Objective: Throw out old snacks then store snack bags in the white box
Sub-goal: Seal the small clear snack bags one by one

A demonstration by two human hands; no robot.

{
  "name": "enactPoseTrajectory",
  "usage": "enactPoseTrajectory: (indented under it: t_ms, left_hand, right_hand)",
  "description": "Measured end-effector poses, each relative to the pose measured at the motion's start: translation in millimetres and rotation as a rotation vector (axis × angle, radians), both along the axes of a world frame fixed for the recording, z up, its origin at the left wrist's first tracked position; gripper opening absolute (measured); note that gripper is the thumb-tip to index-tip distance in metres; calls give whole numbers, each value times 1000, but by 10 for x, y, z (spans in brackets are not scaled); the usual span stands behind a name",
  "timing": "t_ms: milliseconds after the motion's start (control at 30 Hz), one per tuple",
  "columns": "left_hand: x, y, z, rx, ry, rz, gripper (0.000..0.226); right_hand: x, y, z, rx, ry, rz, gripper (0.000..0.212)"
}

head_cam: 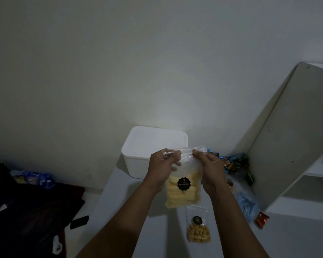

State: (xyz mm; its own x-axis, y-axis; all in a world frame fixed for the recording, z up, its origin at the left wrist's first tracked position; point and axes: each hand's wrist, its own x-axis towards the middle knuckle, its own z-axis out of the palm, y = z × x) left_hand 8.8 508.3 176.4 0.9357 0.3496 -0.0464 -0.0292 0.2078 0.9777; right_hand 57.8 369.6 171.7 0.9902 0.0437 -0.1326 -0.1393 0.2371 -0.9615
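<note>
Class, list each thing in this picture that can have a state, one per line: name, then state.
stick snack bag: held upright above the table by its top edge
left hand: pinches bag's top
right hand: pinches bag's top
white box: lid seemingly on
small snack bag: lies flat on table

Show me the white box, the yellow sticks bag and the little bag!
white box (135,165): head view, front wall.
yellow sticks bag (184,183): head view, black label.
little bag (198,233): head view, snack-filled bottom.
</note>
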Motion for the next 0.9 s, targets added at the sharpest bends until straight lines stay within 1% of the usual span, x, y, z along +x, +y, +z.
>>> enactPoseTrajectory:
  t_ms: [100, 233, 367, 500, 567, 633, 700, 733, 833, 900]
  left_hand:
    - [14, 0, 40, -98, -15, -26, 7]
    - [22, 10, 19, -121, -36, -85, 16]
    - [19, 25, 31, -157, -24, -85, 23]
    - [-1, 39, 6, -196, -11, -95, 32]
    - [-16, 49, -46, -199, 11, -92, 36]
    - [-30, 103, -92, -194, 45, -81, 36]
    - [-24, 185, -129, -149, 95, -65, 34]
    - [-18, 219, -144, -125, 118, -47, 32]
    - [-16, 281, -189, -157, 127, -3, 32]
    - [-33, 278, -209, -218, 94, -45, 37]
  right_hand:
    - [46, -6, 37, 68, -1, -63, 9]
    - [78, 19, 55, 112, 7, -152, 13]
    - [82, 65, 59, 155, 44, -164, 17]
    - [105, 72, -9, 241, 116, -186, 19]
    - [78, 66, -35, 259, 157, -157, 18]
    - [0, 32, -28, 173, 148, -68, 20]
    - [-78, -22, -13, -4, 85, 17, 22]
    - [-95, -42, -21, -61, 54, 52, 21]
    - [-118, -50, -33, -68, 26, 89, 16]
    - [-123, -30, -39, -27, 63, 72, 15]
